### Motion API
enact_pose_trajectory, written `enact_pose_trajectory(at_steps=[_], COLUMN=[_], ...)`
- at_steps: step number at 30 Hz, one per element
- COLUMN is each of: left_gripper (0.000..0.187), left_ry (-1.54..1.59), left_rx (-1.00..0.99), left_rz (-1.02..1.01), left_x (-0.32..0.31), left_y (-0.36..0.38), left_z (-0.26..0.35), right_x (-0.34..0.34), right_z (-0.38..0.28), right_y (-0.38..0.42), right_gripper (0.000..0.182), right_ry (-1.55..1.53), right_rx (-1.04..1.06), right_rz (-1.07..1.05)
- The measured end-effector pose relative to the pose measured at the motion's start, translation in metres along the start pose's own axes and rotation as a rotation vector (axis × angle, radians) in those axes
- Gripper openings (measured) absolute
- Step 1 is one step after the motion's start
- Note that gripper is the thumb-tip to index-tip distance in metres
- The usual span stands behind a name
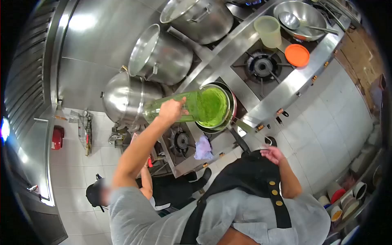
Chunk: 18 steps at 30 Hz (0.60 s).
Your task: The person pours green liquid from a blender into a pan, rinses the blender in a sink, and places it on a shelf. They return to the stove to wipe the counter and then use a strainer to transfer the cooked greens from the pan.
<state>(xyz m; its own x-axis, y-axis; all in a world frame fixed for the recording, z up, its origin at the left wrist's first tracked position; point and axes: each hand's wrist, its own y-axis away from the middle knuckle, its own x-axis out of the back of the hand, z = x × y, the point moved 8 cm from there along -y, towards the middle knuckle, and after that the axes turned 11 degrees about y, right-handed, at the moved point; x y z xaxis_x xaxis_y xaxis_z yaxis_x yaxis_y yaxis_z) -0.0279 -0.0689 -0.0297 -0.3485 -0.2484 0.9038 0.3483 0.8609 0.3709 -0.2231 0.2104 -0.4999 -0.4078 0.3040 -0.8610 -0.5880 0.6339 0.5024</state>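
Note:
My left hand (pixel 171 111) is wrapped round a clear blender jar (pixel 153 109) with green residue inside. The jar lies tipped on its side, its mouth over a strainer (pixel 227 102) full of thick green liquid (pixel 213 107). Below the strainer sits a dark pan (pixel 212 130) on the stove; its black handle (pixel 240 139) points towards me. My right hand (pixel 273 155) is closed at the end of the strainer's thin metal handle, near my apron.
Large steel pots (pixel 171 55) stand behind the stove. An orange lid (pixel 297 55), a plastic container (pixel 268 32) and a steel bowl (pixel 307 14) are at the right. A lilac cloth (pixel 203 148) lies by the left burner (pixel 181 140). Another person (pixel 163 188) stands close on my left.

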Motion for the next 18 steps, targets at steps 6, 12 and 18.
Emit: enact_pose_trajectory(at_steps=[6,12,18], left_gripper=[0.054,0.048,0.053], left_ry=[-0.043,-0.136,-0.232], left_rx=[-0.083,-0.182,-0.362], left_rz=[0.04,0.04,0.109], left_x=[-0.004,-0.011,-0.036], left_y=[-0.009,0.001,0.022], left_z=[0.011,0.002,0.013], right_x=[0.047,0.083,0.082], right_z=[-0.058,0.015,0.12], right_y=[0.071,0.088,0.123], right_gripper=[0.037,0.022,0.016], right_ry=[1.495,1.133,0.465], right_rx=[0.269,0.378,0.373], right_rz=[1.062,1.171,1.113])
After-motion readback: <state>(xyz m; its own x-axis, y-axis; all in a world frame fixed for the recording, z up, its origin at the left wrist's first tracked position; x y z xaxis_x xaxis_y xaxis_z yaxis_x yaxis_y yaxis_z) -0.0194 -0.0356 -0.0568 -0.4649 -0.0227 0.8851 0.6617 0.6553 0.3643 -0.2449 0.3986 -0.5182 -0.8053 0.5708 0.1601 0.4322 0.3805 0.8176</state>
